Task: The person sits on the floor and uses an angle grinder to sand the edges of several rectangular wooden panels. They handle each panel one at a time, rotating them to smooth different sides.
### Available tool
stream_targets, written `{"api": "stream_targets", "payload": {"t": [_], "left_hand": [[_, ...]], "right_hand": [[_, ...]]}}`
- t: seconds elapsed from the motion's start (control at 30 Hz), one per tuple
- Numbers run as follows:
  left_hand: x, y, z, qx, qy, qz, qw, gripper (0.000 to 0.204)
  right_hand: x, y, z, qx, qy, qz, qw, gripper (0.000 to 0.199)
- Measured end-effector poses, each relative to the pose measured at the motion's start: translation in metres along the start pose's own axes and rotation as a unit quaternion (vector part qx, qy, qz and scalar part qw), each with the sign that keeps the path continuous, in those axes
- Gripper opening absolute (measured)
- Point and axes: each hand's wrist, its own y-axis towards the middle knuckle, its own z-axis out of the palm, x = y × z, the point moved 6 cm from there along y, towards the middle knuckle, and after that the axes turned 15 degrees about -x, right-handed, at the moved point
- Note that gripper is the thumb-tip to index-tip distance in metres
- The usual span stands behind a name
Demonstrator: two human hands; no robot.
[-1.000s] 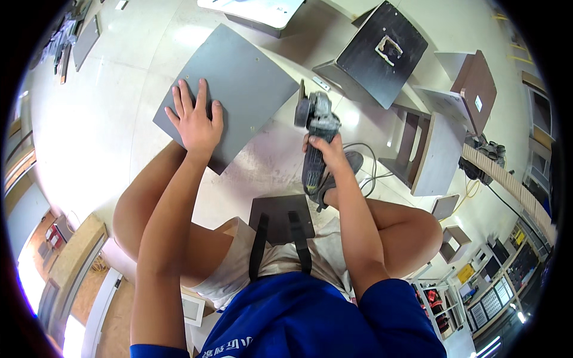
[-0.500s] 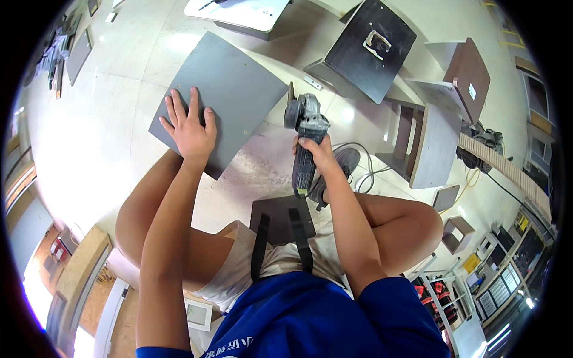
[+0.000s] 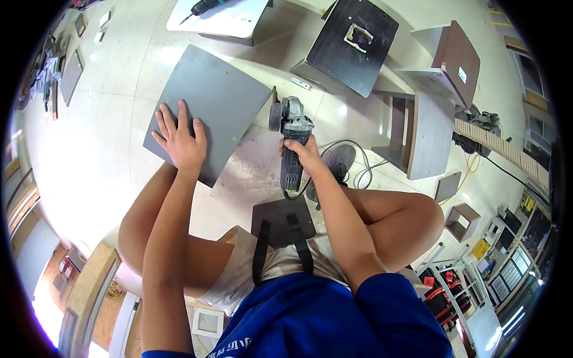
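**Operator:** Head view has my left hand (image 3: 179,140) flat on the grey panel (image 3: 209,110), fingers spread apart and pressing near its lower left edge. The panel lies on the floor (image 3: 101,137), tilted like a diamond, its far corner pointing toward the white board (image 3: 230,21) at the top.

**Observer:** And your right?

**Operator:** My right hand (image 3: 301,155) is clamped around the body of the grinder (image 3: 290,146), fingers wrapped tight on the handle. The grinder stands nearly upright in the picture, head away from me, its disc (image 3: 275,116) just beside the panel's right corner. I cannot tell whether disc and panel touch.

**Observer:** So where is the panel relative to the tool hand?

**Operator:** To its left and a little farther from me. The two hands sit on either side of the panel's right edge, left one on it, right one off it.

**Observer:** Anything around?

**Operator:** A dark board (image 3: 352,45) lies past the grinder, brown and grey panels (image 3: 430,125) stand at the right, and a cord (image 3: 367,173) loops on the floor beside my right knee. A drill (image 3: 206,7) rests on the white board.
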Motion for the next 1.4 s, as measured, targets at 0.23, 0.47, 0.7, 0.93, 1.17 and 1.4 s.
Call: {"api": "stream_targets", "payload": {"t": [0.23,0.47,0.7,0.93,1.17,1.4], "left_hand": [[0.002,0.000,0.003,0.005,0.012,0.000,1.000,0.058],[-0.001,0.000,0.000,0.000,-0.004,-0.002,1.000,0.058],[0.000,0.000,-0.001,0.013,0.006,-0.009,1.000,0.059],[0.003,-0.001,0.002,0.017,0.020,-0.012,1.000,0.058],[0.001,0.000,-0.002,0.003,0.000,-0.011,1.000,0.057],[0.001,0.001,-0.001,0.013,0.013,-0.011,1.000,0.059]], "right_hand": [[-0.007,-0.005,0.003,0.011,0.026,-0.040,0.999,0.018],[-0.004,0.004,0.000,-0.003,-0.004,-0.003,1.000,0.017],[-0.002,-0.007,0.005,0.013,0.000,-0.035,0.999,0.023],[0.013,0.010,-0.004,0.023,-0.020,-0.007,1.000,0.021],[0.025,0.012,-0.015,0.029,-0.058,0.001,0.998,0.024],[0.057,0.027,-0.020,0.078,-0.107,0.025,0.991,0.026]]}}
